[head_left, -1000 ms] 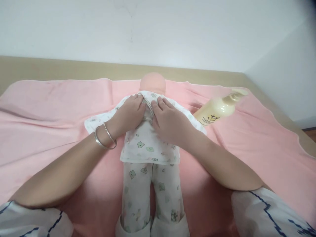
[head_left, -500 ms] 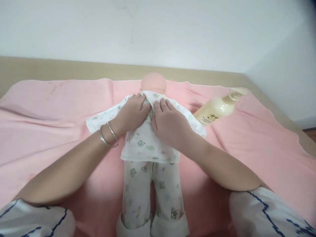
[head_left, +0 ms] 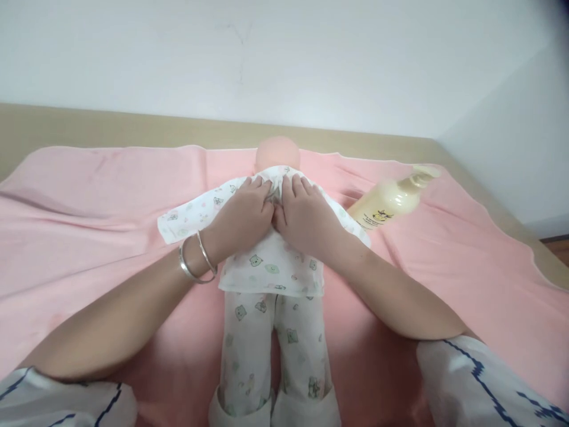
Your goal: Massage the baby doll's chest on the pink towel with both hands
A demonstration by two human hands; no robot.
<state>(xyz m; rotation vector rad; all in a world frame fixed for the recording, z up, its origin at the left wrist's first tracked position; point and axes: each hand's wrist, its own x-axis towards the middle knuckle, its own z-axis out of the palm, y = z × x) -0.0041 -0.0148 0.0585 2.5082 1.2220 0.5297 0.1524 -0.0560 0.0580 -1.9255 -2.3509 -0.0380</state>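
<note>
From far off, I watch through the head camera. The doll (head_left: 272, 284) lies in the middle of the pink cloth (head_left: 102, 231), which is spread on the bench (head_left: 133, 127). The doll is long from top to bottom. Its round head (head_left: 278, 153) points away from me to the wall (head_left: 275, 65), and its two legs come straight back to me, side by side. So its long line runs nearly straight up the view. Its sleeves stick out to both sides.

My left hand (head_left: 244, 216) and my right hand (head_left: 309, 222) are both on the upper part of the doll's white shirt (head_left: 272, 267). Each one lies flat, fingers out and close together, tips pointing at the head. My thumbs meet, or almost meet, near a little fold of shirt.

On the right, near the sleeve, a yellow pump bottle (head_left: 384, 204) is on a slant. Its pump points up and out to the right, and its bottom end is hidden. I can't tell if it touches the sleeve.
</note>
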